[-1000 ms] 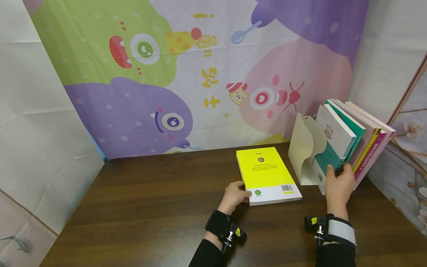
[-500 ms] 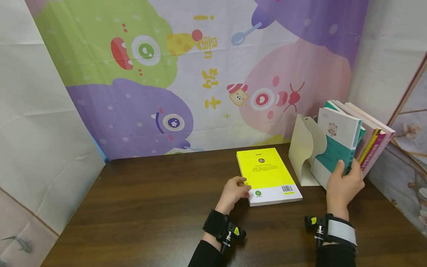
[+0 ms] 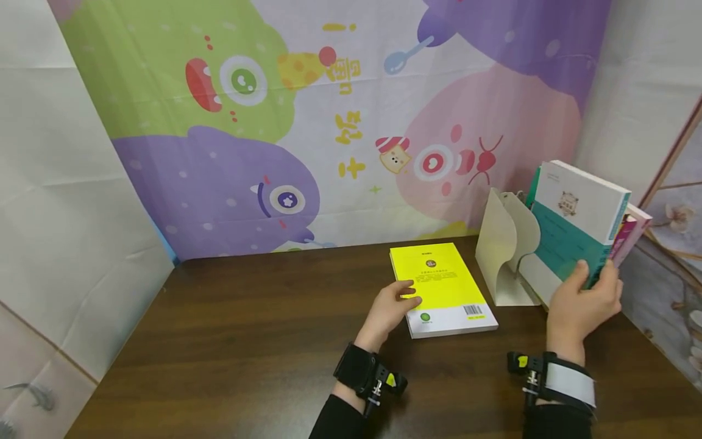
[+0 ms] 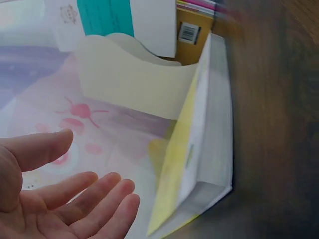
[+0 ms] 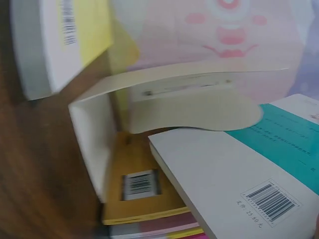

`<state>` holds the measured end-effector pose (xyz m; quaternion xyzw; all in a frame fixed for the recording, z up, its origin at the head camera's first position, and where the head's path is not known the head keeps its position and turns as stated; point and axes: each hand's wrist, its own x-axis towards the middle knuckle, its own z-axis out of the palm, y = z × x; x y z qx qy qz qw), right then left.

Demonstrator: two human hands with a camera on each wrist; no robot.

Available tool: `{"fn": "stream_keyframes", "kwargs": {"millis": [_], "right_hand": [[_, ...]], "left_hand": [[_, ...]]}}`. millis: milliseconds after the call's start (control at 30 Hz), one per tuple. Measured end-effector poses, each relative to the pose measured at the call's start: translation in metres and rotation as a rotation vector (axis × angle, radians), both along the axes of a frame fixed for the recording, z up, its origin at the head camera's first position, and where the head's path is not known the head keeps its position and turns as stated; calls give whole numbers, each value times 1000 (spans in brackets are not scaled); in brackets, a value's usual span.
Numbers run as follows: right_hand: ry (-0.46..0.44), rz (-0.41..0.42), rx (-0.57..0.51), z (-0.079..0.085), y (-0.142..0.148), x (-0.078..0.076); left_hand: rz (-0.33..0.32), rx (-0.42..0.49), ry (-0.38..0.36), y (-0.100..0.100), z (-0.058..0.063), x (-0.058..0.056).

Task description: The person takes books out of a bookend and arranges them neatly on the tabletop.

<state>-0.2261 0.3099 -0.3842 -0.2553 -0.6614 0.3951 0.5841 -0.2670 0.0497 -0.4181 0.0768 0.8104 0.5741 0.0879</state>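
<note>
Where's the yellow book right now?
In the head view, the yellow book lies on the table, right of centre, between the left hand and cream book holder.

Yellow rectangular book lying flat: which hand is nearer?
Left: the left hand is by the yellow book's left edge; the right hand grips a white-and-teal book farther right.

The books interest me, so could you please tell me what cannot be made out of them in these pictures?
Head view: the fine text on the yellow book is too small to read.
Head view: the light pink book is mostly hidden by the white-and-teal book.
Right wrist view: part of the brown book is hidden by the white-and-teal book.
Right wrist view: the yellow book is blurred and cut off by the top edge.
</note>
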Motion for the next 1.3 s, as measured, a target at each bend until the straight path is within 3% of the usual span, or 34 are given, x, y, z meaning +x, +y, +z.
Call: {"fn": "stream_keyframes", "kwargs": {"millis": [267,400,767,1067,1300], "right_hand": [[149,-69,59,18,-1,11],[180,-80,68,24,-2,16],[342,-21,157,44,-8,26],[307,12,161,52,-18,29],[351,32,146,56,-22,32]], "left_hand": [[-12,89,41,-1,12,6],[-19,121,76,-2,16,9],[-59,196,155,-6,27,11],[-87,205,202,-7,38,16],[-107,217,201,-7,49,23]]}}
